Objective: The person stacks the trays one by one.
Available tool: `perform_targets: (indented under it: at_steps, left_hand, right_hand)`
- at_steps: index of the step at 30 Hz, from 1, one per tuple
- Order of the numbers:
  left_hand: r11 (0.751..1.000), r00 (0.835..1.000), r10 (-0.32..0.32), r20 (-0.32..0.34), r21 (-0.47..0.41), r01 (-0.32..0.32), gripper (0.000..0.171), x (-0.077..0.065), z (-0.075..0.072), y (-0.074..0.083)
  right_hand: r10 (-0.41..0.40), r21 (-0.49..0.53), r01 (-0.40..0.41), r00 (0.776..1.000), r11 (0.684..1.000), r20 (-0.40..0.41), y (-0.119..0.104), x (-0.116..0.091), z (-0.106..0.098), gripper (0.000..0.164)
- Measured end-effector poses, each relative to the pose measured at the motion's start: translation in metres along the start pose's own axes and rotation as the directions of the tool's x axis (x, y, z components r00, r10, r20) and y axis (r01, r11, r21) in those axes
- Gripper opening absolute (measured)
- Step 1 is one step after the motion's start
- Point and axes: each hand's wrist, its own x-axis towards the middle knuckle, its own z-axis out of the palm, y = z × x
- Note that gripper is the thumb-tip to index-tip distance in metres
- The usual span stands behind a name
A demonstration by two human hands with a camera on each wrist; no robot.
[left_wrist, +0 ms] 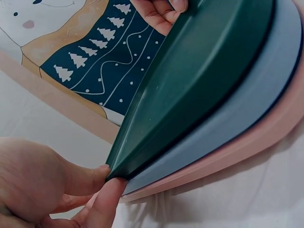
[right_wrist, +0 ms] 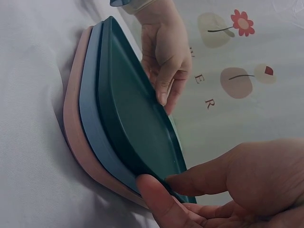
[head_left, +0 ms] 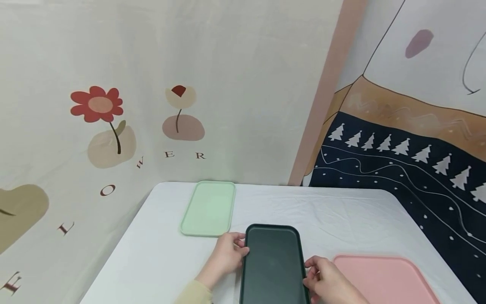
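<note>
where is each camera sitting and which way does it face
Head: worn on the head, looking forward and down at the white table, both hands on the dark green tray.
Left wrist: low beside the left hand, looking across the stacked trays to the right hand's fingers.
Right wrist: beside the right hand, looking back at the left hand.
All views share the dark green tray.

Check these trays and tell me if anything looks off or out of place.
Nothing is spilled or damaged. The dark green tray, gripped by the left hand and right hand, tops a stack over a blue tray and a pink one. The light green tray lies flat.
</note>
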Motion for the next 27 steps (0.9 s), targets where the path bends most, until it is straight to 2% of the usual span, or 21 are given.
perform_targets:
  at_steps: [6, 12, 20, 24, 27]
  left_hand:
    - [1.000, 1.000, -0.011, 0.006, 0.004, 0.011, 0.041, 0.000, -0.003, -0.001]
    - [1.000, 1.000, 0.016, -0.008, 0.019, -0.016, 0.045, 0.001, -0.022, -0.003]
    - [0.995, 0.993, 0.003, -0.121, 0.096, 0.008, 0.045, 0.008, -0.058, -0.003]
    - [0.992, 0.981, 0.002, -0.195, 0.128, 0.023, 0.043, 0.014, -0.078, -0.010]
    - [0.983, 0.968, -0.007, -0.250, 0.174, 0.052, 0.043, 0.019, -0.092, -0.017]
  right_hand:
    - [0.001, 0.001, -0.001, 1.000, 1.000, 0.013, 0.000, 0.002, -0.002, 0.029]
    - [0.012, -0.021, -0.012, 1.000, 1.000, -0.007, -0.004, 0.004, -0.005, 0.033]
    - [-0.022, -0.058, 0.020, 0.999, 0.998, -0.039, -0.012, 0.010, -0.012, 0.042]
    - [-0.065, -0.053, 0.060, 0.994, 0.997, -0.091, -0.015, 0.012, -0.014, 0.047]
    - [-0.096, -0.086, 0.085, 0.986, 0.993, -0.136, -0.019, 0.013, -0.016, 0.047]
